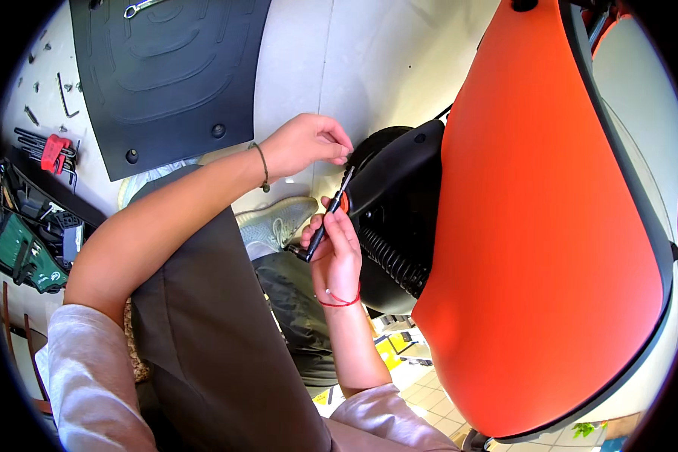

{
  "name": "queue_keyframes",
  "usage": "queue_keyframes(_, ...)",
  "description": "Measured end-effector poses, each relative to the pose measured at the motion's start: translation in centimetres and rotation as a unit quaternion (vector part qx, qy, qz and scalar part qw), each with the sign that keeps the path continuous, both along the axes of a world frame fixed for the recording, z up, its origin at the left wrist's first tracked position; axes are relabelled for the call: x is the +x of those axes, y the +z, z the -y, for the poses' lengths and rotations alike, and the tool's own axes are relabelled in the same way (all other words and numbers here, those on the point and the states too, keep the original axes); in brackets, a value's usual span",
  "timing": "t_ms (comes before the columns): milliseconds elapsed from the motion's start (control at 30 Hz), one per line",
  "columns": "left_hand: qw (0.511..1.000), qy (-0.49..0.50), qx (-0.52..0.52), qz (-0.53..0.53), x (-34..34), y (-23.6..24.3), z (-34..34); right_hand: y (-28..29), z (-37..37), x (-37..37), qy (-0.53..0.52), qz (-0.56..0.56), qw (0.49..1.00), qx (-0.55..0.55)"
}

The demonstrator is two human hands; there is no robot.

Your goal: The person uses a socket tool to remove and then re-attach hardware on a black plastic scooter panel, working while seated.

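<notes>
My left hand (311, 147) is raised just above the tip of a black tool, its fingertips pinched together on something too small to make out. My right hand (331, 248) grips that black-handled tool (320, 230), which has a slim metal tip pointing up toward my left fingers. Just beyond are a dark curved black part (388, 162) of a vehicle and a coiled spring (388, 260). A large orange-red body panel (542, 218) with black trim fills the right side.
A black ribbed mat-like panel (173, 75) bears a wrench (143, 7). Small screws, a red hex key set (53, 154) and a green tool case (26, 248) lie at left. My grey shoe (267, 226) and dark-trousered leg (211, 316) are below my hands.
</notes>
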State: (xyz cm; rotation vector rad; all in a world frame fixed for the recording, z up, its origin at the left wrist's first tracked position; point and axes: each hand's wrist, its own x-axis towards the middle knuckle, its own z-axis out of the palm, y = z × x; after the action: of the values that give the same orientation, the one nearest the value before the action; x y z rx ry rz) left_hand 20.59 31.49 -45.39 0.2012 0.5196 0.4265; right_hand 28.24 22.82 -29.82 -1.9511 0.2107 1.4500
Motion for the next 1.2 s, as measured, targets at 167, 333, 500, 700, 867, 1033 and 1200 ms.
queue_keyframes(167,0.997,0.030,-0.056,0.045,-1.2,0.7,-0.4,0.2,-2.0,-1.8,0.025,-0.015,0.999,0.020)
queue_keyframes(333,0.982,0.063,-0.123,0.132,-1.3,0.5,-0.8,1.0,-3.3,-1.4,0.061,0.003,0.998,0.023)
queue_keyframes(500,0.976,0.059,-0.137,0.160,-1.3,0.5,-1.5,1.8,-3.5,-1.3,0.029,-0.015,0.999,0.028)
queue_keyframes(700,0.969,0.036,-0.151,0.195,-1.1,0.5,-1.1,2.0,-3.4,-1.1,0.049,-0.009,0.998,0.028)
queue_keyframes(867,0.965,0.049,-0.162,0.202,-1.0,0.4,-1.0,2.0,-3.6,-1.5,0.040,-0.008,0.998,0.039)
queue_keyframes(1033,0.960,0.047,-0.189,0.199,-1.0,1.0,-1.1,1.9,-3.8,-1.4,0.018,-0.010,0.999,0.043)
queue_keyframes(1200,0.960,0.049,-0.194,0.195,-1.1,0.8,-1.1,1.9,-3.6,-1.3,0.020,-0.013,0.999,0.032)
